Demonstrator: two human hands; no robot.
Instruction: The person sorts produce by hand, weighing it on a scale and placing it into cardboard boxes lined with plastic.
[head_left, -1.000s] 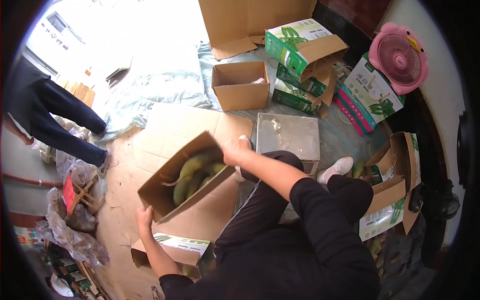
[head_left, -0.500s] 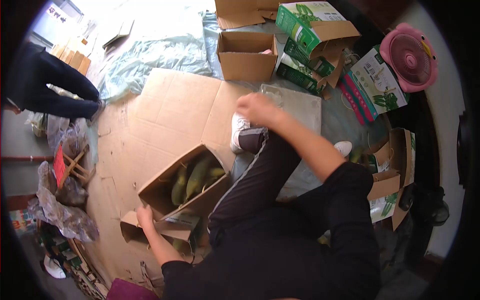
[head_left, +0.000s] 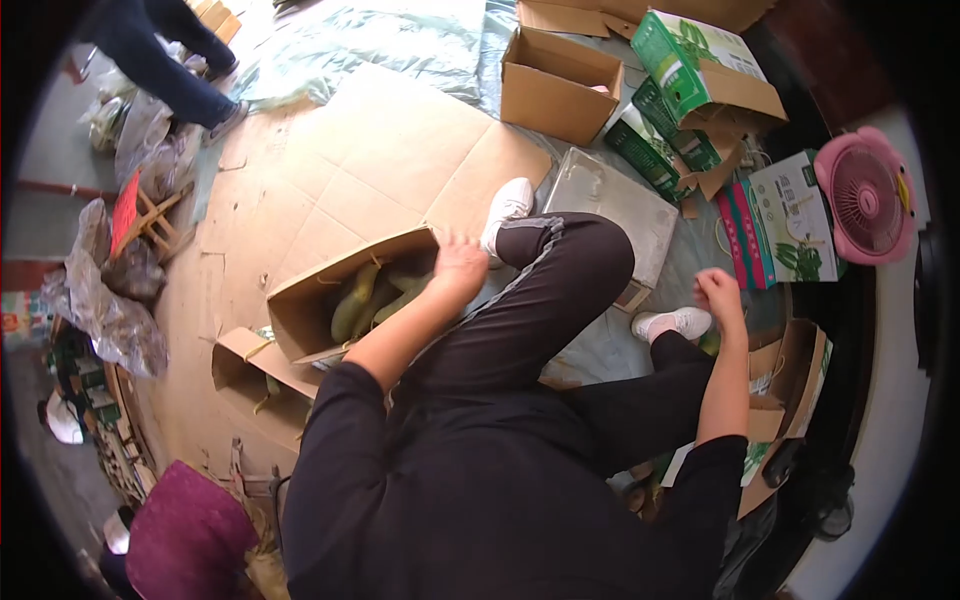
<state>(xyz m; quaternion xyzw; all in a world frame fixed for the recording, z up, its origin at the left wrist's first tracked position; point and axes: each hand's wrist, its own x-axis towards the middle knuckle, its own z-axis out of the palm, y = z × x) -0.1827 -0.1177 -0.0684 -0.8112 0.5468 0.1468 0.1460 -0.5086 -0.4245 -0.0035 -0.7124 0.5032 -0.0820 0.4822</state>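
An open cardboard box (head_left: pixel 300 318) holds several long, thick green gourds (head_left: pixel 355 303), partly covered by my left forearm. My left hand (head_left: pixel 461 268) is at the right end of this box, by its rim. Its fingers are smeared by motion, so I cannot make out whether they grip the cardboard. Away from the box, my right hand (head_left: pixel 720 294) is raised over the floor near my right shoe (head_left: pixel 672 324). Its fingers are curled in, and nothing shows in them. A second open box (head_left: pixel 240 372) sits against the near left side of the gourd box.
A flattened cardboard sheet (head_left: pixel 370 150) covers the floor ahead. Cardboard box (head_left: pixel 560 85), green printed carton (head_left: pixel 700 60) and pink fan (head_left: pixel 868 195) stand ahead and right. A grey flat-topped block (head_left: pixel 610 215) lies beyond my knee. Another person's legs (head_left: pixel 175 65) are at upper left.
My left hand has gone from the gourd box's left corner to its right end. My right hand has swung from above my left shoe out to the right. The view has shifted.
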